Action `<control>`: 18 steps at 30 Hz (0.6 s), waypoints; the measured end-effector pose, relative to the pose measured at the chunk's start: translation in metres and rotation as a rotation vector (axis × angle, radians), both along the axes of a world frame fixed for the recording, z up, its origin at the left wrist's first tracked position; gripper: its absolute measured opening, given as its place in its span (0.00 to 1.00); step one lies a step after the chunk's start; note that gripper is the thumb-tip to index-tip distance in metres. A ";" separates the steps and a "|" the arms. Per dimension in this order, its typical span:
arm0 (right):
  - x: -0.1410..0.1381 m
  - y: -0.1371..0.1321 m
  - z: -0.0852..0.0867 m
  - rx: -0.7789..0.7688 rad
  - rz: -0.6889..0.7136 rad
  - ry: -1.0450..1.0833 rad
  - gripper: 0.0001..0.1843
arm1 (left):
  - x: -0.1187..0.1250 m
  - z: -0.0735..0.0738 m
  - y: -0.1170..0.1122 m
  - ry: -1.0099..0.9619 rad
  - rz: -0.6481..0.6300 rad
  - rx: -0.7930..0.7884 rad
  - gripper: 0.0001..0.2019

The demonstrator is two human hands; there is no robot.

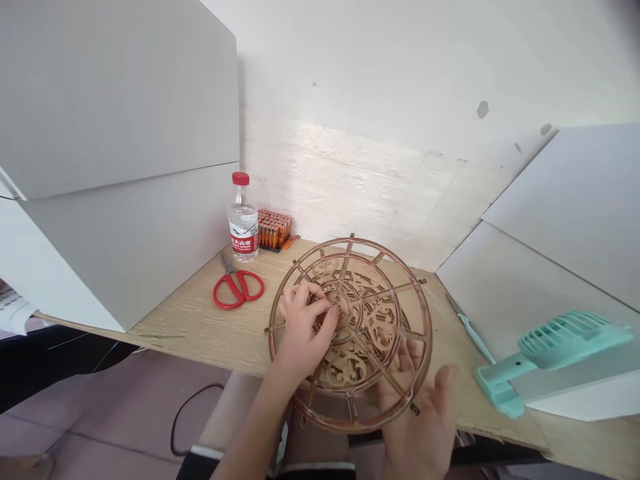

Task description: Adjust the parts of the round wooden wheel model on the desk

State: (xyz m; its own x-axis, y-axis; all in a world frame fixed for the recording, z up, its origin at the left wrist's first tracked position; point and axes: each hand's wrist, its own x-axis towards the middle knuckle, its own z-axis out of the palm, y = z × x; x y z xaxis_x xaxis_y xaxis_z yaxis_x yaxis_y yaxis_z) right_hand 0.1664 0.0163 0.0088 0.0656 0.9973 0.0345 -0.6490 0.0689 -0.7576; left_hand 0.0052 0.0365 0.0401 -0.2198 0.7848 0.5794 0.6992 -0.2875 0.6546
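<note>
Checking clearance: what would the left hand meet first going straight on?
Likely the central hub of the round openwork frame, at the fingertips of the left hand; touching or hovering is unclear.

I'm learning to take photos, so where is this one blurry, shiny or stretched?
In the head view, the right hand looks softer than the left hand at the round frame; also in the head view, the brick-patterned wall has a bright, shiny patch; and towards the head view's right edge, the fan looks stretched, maybe by a wide lens.
</note>
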 end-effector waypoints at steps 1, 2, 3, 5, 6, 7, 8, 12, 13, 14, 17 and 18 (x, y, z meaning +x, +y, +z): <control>0.002 -0.002 0.001 -0.009 0.016 0.028 0.35 | 0.002 -0.001 0.001 0.026 0.061 0.019 0.12; 0.004 -0.004 0.002 -0.015 0.044 0.046 0.37 | 0.004 -0.001 0.002 0.050 0.120 0.040 0.11; 0.005 -0.006 0.002 -0.021 0.085 0.048 0.39 | 0.005 -0.002 0.003 0.070 0.171 0.060 0.10; 0.005 -0.007 0.000 -0.054 0.189 -0.008 0.41 | 0.009 -0.002 0.003 0.097 0.241 0.104 0.09; 0.003 -0.007 -0.001 -0.086 0.224 -0.046 0.42 | 0.010 -0.002 0.003 0.107 0.259 0.125 0.08; 0.000 -0.007 -0.003 -0.124 0.245 -0.076 0.42 | 0.011 -0.002 0.002 0.118 0.272 0.146 0.07; -0.003 -0.006 -0.006 -0.158 0.242 -0.093 0.40 | 0.012 -0.002 0.001 0.133 0.280 0.162 0.07; -0.013 0.001 -0.009 -0.164 0.161 -0.052 0.31 | 0.011 -0.002 -0.004 0.179 0.266 0.193 0.05; -0.013 0.003 -0.009 -0.159 0.148 -0.031 0.29 | 0.010 -0.002 -0.005 0.175 0.238 0.207 0.06; -0.013 0.005 -0.009 -0.159 0.136 -0.007 0.28 | 0.009 -0.001 -0.007 0.166 0.203 0.226 0.06; -0.008 0.011 -0.010 -0.178 0.100 0.077 0.26 | 0.004 0.002 -0.010 0.136 0.136 0.286 0.07; -0.005 0.012 -0.012 -0.182 0.091 0.100 0.24 | 0.002 0.003 -0.010 0.136 0.133 0.300 0.08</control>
